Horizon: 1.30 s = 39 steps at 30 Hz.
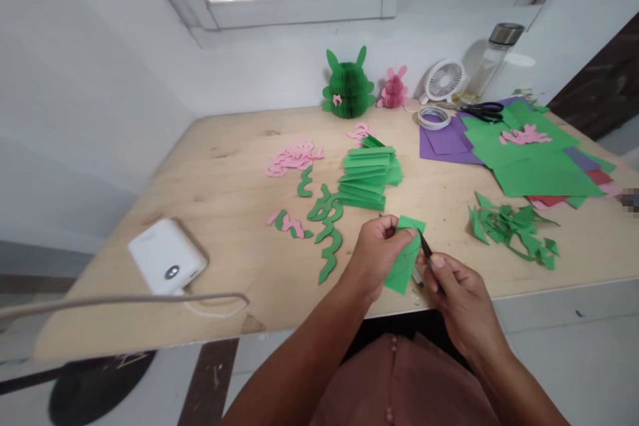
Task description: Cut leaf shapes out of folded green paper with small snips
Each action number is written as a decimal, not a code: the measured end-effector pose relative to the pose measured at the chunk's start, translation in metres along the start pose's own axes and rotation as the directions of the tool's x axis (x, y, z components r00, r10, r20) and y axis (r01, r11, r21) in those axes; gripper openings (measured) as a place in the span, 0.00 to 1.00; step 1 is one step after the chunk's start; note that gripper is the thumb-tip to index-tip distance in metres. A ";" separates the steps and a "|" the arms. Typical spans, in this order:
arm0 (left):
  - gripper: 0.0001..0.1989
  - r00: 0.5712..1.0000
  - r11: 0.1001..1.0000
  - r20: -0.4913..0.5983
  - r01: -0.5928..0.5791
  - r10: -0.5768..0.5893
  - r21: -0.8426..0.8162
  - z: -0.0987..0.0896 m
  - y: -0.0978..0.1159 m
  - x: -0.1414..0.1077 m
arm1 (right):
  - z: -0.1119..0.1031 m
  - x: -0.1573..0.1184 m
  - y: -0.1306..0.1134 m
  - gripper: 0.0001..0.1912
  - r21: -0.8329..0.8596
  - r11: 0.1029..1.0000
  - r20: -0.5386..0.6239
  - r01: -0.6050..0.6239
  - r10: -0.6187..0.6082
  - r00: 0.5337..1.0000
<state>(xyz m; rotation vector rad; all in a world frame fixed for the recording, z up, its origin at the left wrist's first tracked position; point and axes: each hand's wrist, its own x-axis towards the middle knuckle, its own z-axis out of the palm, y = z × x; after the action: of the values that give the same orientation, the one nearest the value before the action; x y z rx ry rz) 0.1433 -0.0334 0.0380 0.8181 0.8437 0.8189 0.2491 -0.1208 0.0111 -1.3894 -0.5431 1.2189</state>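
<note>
A small green paper piece (401, 271) with faint curved lines on it is pinched in my left hand (377, 251), near the table's front edge. My right hand (458, 291) is closed on a dark pointed tool (426, 247), whose tip touches the paper's upper right edge; the tool looks like scissors, though its handles are hidden by the fingers. Wavy green cut-outs (328, 257) lie left of my left hand. Beyond the hands sits a stack of folded green paper (367, 176). Green scraps (519, 229) are heaped to the right.
Pink cut-outs (294, 158) and a white power bank (167, 256) with a cable lie on the left. Green (348, 90) and pink (394, 90) paper figures, a fan (444, 81), a bottle (492, 63), tape (434, 118), black scissors (482, 111) and coloured sheets (549, 170) are at the back and right.
</note>
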 end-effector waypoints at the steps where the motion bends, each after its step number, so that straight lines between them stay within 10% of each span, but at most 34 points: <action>1: 0.07 1.000 1.000 0.000 0.002 -0.002 0.001 0.000 0.000 0.000 | 0.000 0.000 0.000 0.20 -0.003 1.000 -0.002 0.001 -0.001 1.000; 39: 0.09 1.000 0.998 0.004 0.015 -0.015 0.067 -0.002 0.007 -0.002 | -0.001 0.001 -0.001 0.21 -0.043 0.999 0.004 0.012 -0.011 1.000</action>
<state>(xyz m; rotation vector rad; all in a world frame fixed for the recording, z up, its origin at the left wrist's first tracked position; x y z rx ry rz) 0.1386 -0.0315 0.0435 0.8712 0.8758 0.7789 0.2506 -0.1199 0.0110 -1.4190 -0.5824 1.2069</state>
